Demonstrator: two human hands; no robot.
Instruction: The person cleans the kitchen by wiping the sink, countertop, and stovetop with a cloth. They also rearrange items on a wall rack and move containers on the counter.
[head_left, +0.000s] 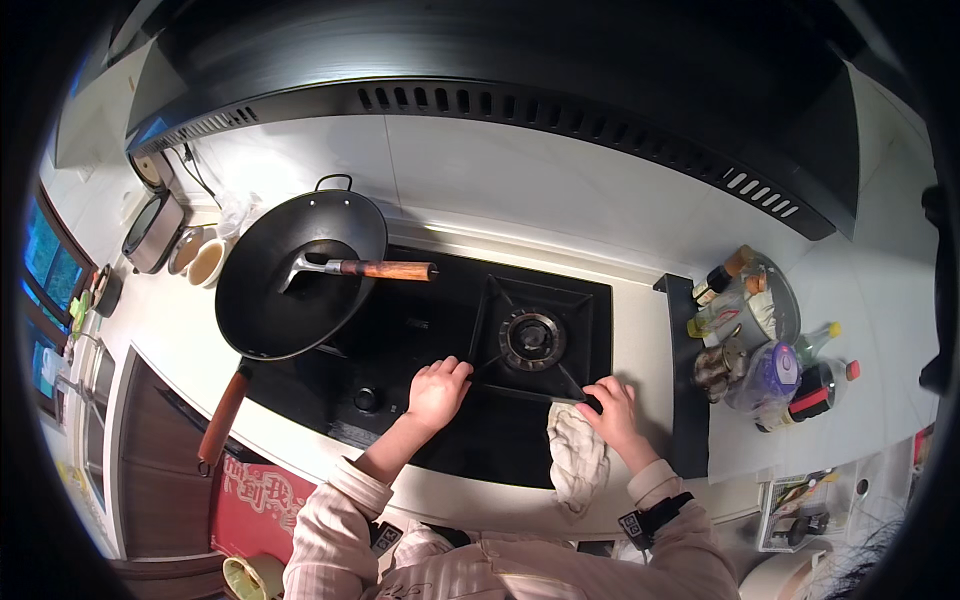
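A square black burner grate [600, 335] surrounds the round metal burner [532, 340] on the right of the black glass cooktop [450, 455]. My left hand [440, 390] is closed on the grate's front left corner. At the front right corner, my right hand [614, 408] grips the same grate between thumb and fingers. Just beside and below the right hand, a crumpled white cloth [577, 460] hangs over the cooktop's front edge; whether that hand also touches it I cannot tell. A black control knob [366, 400] sits left of my left hand.
On the left burner rests a black wok [290, 310], its wooden handle [225, 415] jutting past the counter edge. A wooden-handled spatula [385, 269] lies across it. Bottles and jars [765, 375] crowd the right counter. The range hood [500, 70] overhangs the back. A rice cooker [153, 232] stands far left.
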